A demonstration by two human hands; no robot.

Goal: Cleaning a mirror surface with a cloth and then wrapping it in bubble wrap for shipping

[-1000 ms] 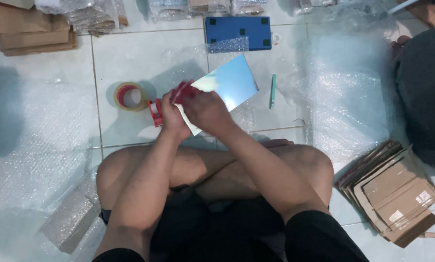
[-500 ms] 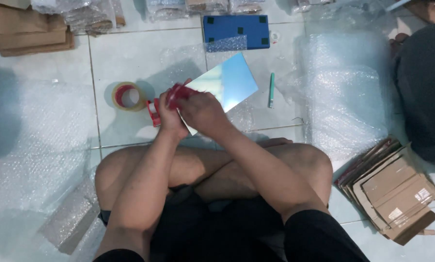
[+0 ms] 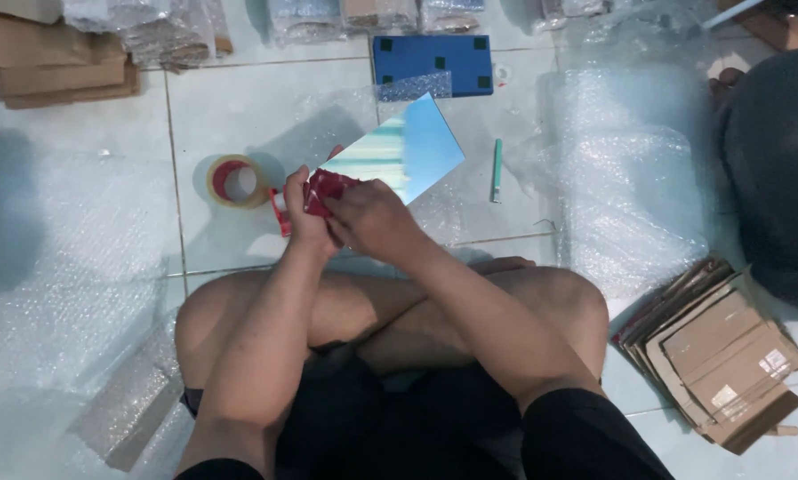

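Glossy and pale blue, the flat panel (image 3: 399, 153) sits tilted above the tiled floor (image 3: 239, 98), its near corner gripped by both hands over the crossed legs. The left hand (image 3: 305, 213) is closed on that corner and on a red tape dispenser (image 3: 326, 188); the right hand (image 3: 374, 220) curls over the same spot, fingers bent shut. It looks like taping or sealing at the corner, which calls for a steady panel. The panel's long axis runs from the hands away and rightward, towards the blue board (image 3: 432, 62). A tape roll (image 3: 235, 180) lies left.
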